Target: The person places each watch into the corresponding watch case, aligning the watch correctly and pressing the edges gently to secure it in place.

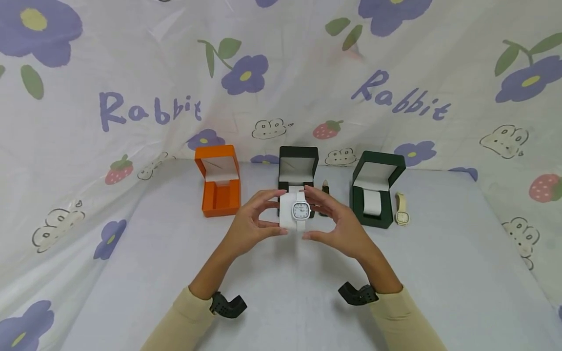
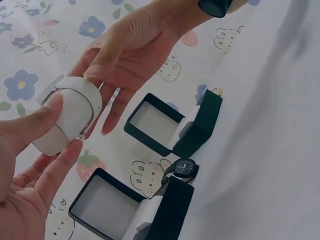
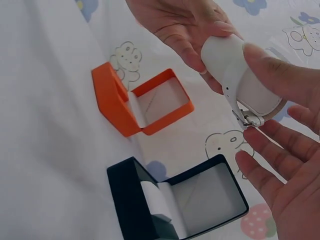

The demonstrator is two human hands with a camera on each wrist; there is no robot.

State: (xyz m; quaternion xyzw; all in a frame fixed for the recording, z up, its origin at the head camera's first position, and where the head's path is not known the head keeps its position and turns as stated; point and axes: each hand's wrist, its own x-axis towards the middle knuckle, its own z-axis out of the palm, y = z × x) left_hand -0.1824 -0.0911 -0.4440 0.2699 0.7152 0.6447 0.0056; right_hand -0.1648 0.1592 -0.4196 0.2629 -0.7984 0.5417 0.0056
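A white wristwatch [image 1: 301, 210] with a squarish face is wrapped around a white watch cushion [image 1: 286, 211], held up over the table in front of the middle box. My left hand [image 1: 248, 222] grips the cushion's left end between thumb and fingers. At the other end, my right hand [image 1: 340, 224] holds the watch and cushion, thumb below and fingers above in the head view. The right wrist view shows the silver buckle [image 3: 247, 120] by the right fingertips and the right thumb pressing the cushion. Whether the strap is fully fastened I cannot tell.
Along the back stand an open orange box [image 1: 221, 213], an open dark box [image 1: 298, 150] and an open green box [image 1: 384, 222] with a white cushion [image 1: 372, 202]. A dark watch [image 2: 185, 168] lies between the last two; a gold watch [image 1: 401, 209] lies right of the green box.
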